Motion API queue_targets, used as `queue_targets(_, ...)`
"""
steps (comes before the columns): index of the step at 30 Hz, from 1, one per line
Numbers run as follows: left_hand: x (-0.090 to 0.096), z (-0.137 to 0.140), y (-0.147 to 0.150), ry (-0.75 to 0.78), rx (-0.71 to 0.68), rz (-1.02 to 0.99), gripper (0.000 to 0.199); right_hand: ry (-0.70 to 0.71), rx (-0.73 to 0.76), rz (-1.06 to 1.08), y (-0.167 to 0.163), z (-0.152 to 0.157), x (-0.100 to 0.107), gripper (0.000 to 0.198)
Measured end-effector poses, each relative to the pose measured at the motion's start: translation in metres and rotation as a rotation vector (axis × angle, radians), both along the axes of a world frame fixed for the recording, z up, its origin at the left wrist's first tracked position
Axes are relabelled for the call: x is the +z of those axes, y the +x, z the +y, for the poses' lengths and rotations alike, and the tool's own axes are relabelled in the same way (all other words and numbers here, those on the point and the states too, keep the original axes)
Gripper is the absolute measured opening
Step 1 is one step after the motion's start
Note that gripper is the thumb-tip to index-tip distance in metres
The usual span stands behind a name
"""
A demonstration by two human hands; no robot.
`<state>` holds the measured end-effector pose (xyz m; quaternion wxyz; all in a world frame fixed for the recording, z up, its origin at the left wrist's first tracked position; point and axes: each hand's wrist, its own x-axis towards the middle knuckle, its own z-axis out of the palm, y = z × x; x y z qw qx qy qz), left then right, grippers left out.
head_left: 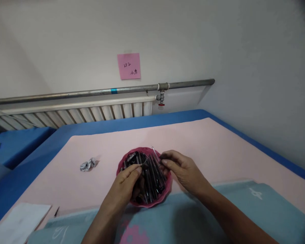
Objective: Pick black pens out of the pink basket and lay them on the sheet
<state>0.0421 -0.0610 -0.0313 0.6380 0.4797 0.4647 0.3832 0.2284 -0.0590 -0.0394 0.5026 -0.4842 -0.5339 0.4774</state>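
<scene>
A pink basket (169,189) with a scalloped rim stands in front of me, filled with several slim, dark, glossy pen-like pieces (152,178). Over its left side, my left hand (128,179) pinches a small dark piece (144,164) between thumb and fingertips; its exact kind is too small to make out. My right hand (179,167), at the basket's right rim, grips a thin clear tube (155,152) that slants up to the left. The two hands are a short gap apart. Fingers of both hands partly hide the basket's contents.
Crumpled silvery paper (88,164) lies left of the basket on the pink table cover (104,145). White paper (22,220) and a small dark pointed object (56,212) are at the near left. A blue-green cloth (198,217) runs along the near edge. Behind are a radiator (91,113) and pipe (137,88).
</scene>
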Motion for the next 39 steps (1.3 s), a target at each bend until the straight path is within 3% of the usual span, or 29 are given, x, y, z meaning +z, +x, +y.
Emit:
queue_targets(8,-0.01,0.002,0.002,0.029,-0.191,0.099,0.029,-0.05,0.028,0.213,-0.003,-0.003,0.002,0.015)
queue_targets(25,-0.009,0.0,0.002,0.089,-0.274,0.196,0.026,-0.113,0.144,0.094,-0.004,-0.006,0.001,0.01)
queue_targets(31,-0.004,-0.002,0.0,-0.03,-0.303,0.129,0.021,-0.01,0.196,0.072,-0.002,-0.007,0.007,0.021)
queue_targets(39,0.001,-0.004,0.0,-0.188,-0.333,0.037,0.026,0.001,0.313,0.005,0.007,-0.008,0.009,0.02)
